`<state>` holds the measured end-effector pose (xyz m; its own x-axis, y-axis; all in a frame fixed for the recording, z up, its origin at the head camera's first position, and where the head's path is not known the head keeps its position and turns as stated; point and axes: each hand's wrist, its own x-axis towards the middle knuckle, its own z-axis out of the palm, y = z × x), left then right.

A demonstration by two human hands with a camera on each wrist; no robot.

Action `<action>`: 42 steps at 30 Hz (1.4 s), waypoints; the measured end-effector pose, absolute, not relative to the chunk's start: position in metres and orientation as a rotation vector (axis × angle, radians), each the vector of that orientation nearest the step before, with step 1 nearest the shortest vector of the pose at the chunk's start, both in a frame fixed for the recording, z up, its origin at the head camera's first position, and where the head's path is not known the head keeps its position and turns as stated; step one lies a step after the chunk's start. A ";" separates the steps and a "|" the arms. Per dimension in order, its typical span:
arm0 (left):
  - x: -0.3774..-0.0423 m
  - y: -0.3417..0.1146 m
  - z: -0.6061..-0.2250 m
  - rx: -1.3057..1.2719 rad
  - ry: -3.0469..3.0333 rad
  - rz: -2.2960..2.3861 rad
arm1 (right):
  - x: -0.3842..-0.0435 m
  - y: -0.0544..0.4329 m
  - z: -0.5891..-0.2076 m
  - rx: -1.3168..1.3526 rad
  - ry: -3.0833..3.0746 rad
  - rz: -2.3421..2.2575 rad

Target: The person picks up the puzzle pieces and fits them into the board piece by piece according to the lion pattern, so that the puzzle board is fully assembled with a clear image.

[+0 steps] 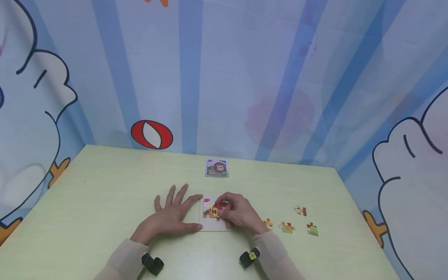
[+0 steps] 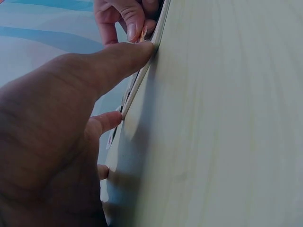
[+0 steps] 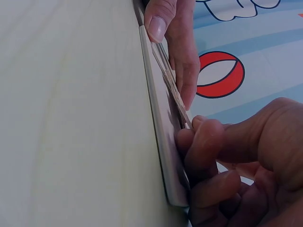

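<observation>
A small puzzle board [image 1: 213,225] lies on the table, its upper part covered by joined jigsaw pieces [image 1: 207,212] in yellow, green and pink. My left hand [image 1: 169,218] spreads its fingers beside it, thumb [image 2: 144,49] and index fingertip touching the board's left edge. Over the board's right half, my right hand [image 1: 239,210] pinches a puzzle piece [image 2: 143,34] between thumb and curled fingers. In the right wrist view, a piece edge [image 3: 182,109] rises at a slant from the board to those fingertips. The right hand hides part of the picture from above.
Several loose jigsaw pieces [image 1: 287,227] lie on the table to the right of my right hand. Behind the board sits a card with a lion picture [image 1: 217,168]. A blue striped curtain [image 1: 224,97] hangs along the table's back edge.
</observation>
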<state>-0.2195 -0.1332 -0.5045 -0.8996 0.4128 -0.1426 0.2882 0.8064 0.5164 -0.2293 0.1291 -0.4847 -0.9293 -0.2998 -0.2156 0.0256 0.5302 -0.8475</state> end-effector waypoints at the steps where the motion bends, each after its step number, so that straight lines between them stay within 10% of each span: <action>1: -0.220 -0.133 -0.504 0.545 2.745 0.733 | -0.229 0.129 -0.484 -0.229 2.434 -1.360; 42: -0.222 -0.132 -0.508 0.537 2.747 0.745 | -0.234 0.127 -0.480 -0.339 2.353 -1.297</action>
